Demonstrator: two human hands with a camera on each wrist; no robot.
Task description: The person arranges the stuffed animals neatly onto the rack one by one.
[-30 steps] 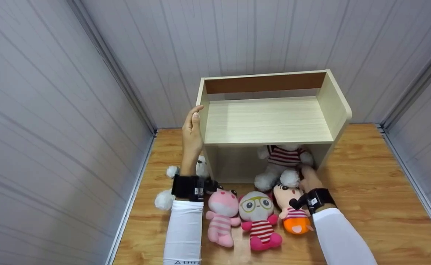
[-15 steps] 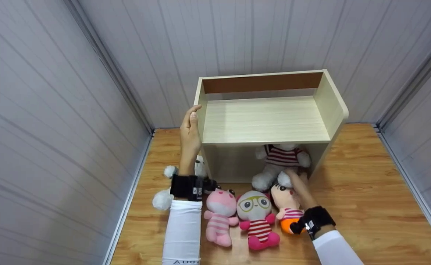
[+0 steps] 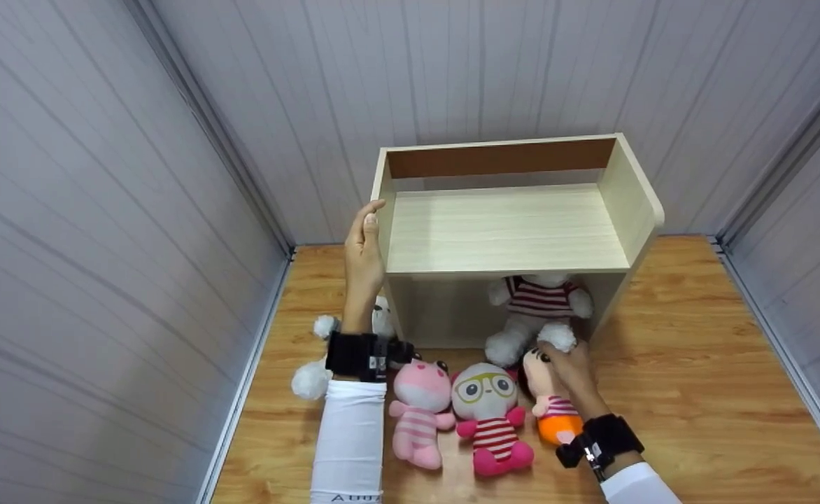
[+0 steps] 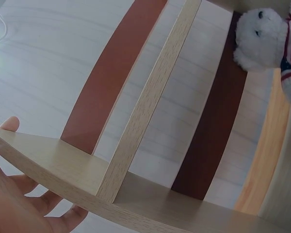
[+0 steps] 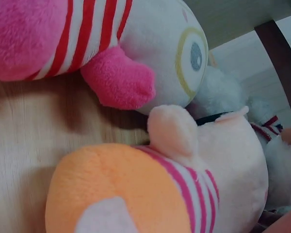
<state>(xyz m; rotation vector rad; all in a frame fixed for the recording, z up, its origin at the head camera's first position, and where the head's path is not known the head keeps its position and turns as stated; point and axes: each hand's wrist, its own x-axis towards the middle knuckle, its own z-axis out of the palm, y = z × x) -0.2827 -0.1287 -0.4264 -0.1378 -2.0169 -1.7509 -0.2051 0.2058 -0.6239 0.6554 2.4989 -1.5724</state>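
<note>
A pale wooden shelf unit [image 3: 508,231] stands against the back wall. My left hand [image 3: 364,255] grips its left side panel [image 4: 53,167], thumb inside and fingers round the outside. In the lower compartment, a white teddy bear [image 3: 539,297] in a red-striped top sits at the right, its head mostly hidden by the upper board in the head view. My right hand [image 3: 571,367] holds the bear's fluffy foot [image 3: 557,337] at the compartment's front. Right below, partly covered by this hand, lies a doll [image 3: 560,427] with orange bottoms and a pink-striped top.
A pink frog-like plush [image 3: 420,413] and a grey plush with yellow glasses [image 3: 488,416] lie on the wooden floor [image 3: 704,392] before the unit. Another white fluffy toy [image 3: 310,380] lies left, behind my left forearm. Panel walls [image 3: 494,70] enclose the area.
My right hand moves from the bear's right side across to its foot, and the foot shifts slightly right. The doll tilts a little. My left hand stays on the panel.
</note>
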